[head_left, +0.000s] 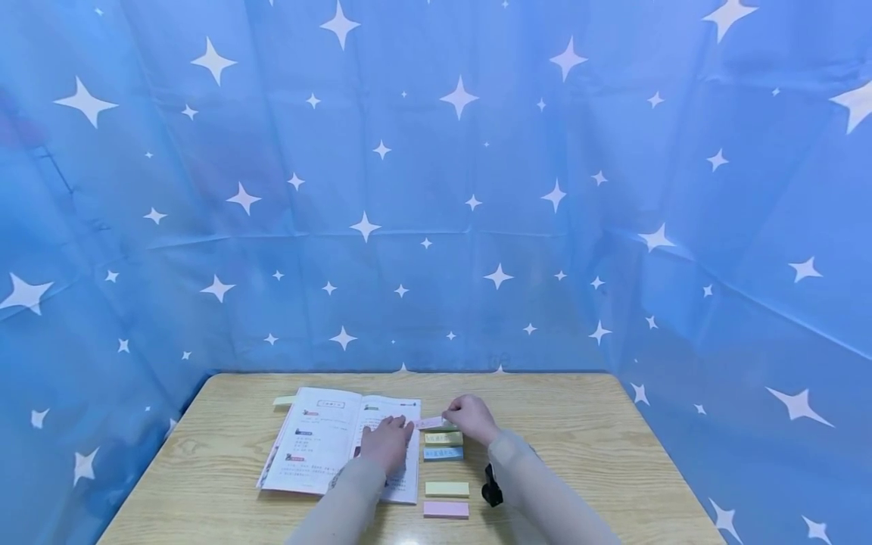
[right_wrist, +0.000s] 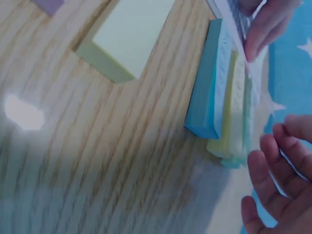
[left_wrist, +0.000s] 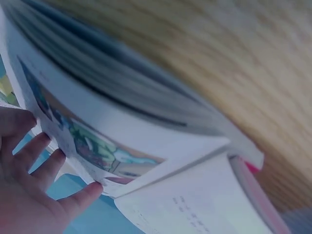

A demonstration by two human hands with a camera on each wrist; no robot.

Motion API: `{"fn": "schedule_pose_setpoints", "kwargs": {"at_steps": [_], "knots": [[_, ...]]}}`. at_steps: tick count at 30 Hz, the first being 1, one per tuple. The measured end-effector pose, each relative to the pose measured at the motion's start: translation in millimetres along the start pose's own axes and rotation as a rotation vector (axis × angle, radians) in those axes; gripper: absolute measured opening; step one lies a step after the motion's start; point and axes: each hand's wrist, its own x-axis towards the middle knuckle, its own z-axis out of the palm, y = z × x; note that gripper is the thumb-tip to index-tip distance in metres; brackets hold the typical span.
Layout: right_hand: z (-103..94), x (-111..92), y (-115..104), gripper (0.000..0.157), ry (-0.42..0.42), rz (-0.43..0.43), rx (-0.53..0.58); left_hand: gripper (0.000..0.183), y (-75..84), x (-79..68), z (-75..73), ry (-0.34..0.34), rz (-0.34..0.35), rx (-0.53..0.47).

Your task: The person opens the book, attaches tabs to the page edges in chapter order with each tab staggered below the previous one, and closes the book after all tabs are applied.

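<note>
An open book (head_left: 316, 443) lies on the table with printed text and small pictures on its pages. My left hand (head_left: 388, 443) rests on the right-hand page, fingers spread, fingertips near its outer edge; the left wrist view shows the hand (left_wrist: 39, 175) against the illustrated page (left_wrist: 112, 151). A pink sticky strip (head_left: 429, 422) bridges from that page edge to my right hand (head_left: 468, 418), which pinches its right end. Below the strip sit a yellow sticky pad (head_left: 443, 438) and a blue sticky pad (head_left: 443, 453), both with writing; a green pad (right_wrist: 234, 162) is partly hidden beside them.
Nearer the front edge lie a plain yellow pad (head_left: 446, 489) and a pink pad (head_left: 446, 510). A small black object (head_left: 491, 488) is by my right forearm. A pale tab (head_left: 284, 400) sticks out from the book's upper left. A starry blue curtain (head_left: 436, 189) surrounds the table.
</note>
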Motion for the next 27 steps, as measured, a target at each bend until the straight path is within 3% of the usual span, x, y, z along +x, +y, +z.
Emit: {"fn": "schedule_pose_setpoints", "kwargs": {"at_steps": [5, 10, 12, 14, 17, 21, 27], "knots": [[-7.9, -18.4, -15.6, 0.010, 0.039, -0.111, -0.144, 0.037, 2.3, 1.2, -2.1, -0.001, -0.009, -0.032], [4.4, -49.4, -33.8, 0.017, 0.008, -0.386, -0.377, 0.036, 1.6, 2.3, -2.0, 0.012, 0.004, -0.027], [13.7, -63.8, -40.0, 0.020, -0.045, -0.498, -0.441, 0.036, 0.3, 2.4, -2.1, 0.010, 0.007, -0.024], [22.9, -78.4, -45.1, 0.025, -0.113, -0.555, -0.496, 0.036, -1.2, 2.5, -2.3, 0.004, 0.008, -0.027], [34.7, -98.7, -51.1, 0.032, -0.240, -0.569, -0.579, 0.037, -1.7, 1.2, -2.8, -0.009, 0.004, -0.036], [43.6, -118.1, -56.9, 0.050, -0.382, -0.514, -0.703, 0.038, -0.6, -1.1, -2.4, -0.006, 0.012, 0.000], [50.7, -127.5, -66.0, 0.068, -0.399, -0.468, -0.857, 0.038, -0.9, -2.1, 1.6, 0.023, 0.035, 0.040]]}}
